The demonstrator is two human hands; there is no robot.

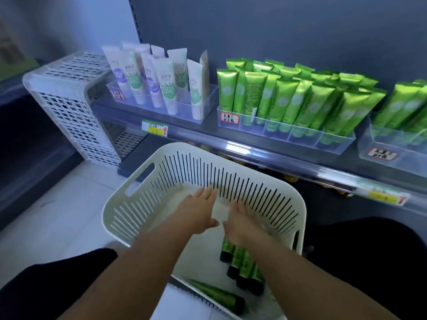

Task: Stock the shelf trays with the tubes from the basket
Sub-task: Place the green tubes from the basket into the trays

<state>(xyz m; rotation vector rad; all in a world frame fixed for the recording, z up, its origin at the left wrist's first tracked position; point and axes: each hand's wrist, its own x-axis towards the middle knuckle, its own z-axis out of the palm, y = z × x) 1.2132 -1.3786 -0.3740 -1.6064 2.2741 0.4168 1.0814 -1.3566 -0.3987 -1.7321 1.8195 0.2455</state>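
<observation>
A white slotted basket [138, 204] sits below the shelf. Both my hands reach into it with straight fingers, holding nothing: my left hand [198, 211] is over the bare basket floor, my right hand [240, 220] is beside it. Several green tubes with black caps [245, 266] lie in the basket's near part under my right forearm, and another green tube [219, 294] lies by the near rim. On the shelf a clear tray [328, 139] holds many upright green tubes [284, 100]. A second clear tray [379, 148] with green tubes stands at the right edge.
A clear tray [205, 105] of white tubes with purple and green prints stands at the shelf's left. A white perforated crate [69, 105] lies on its side left of the shelf. Price labels [154, 128] run along the shelf edge. Pale floor tiles lie to the left.
</observation>
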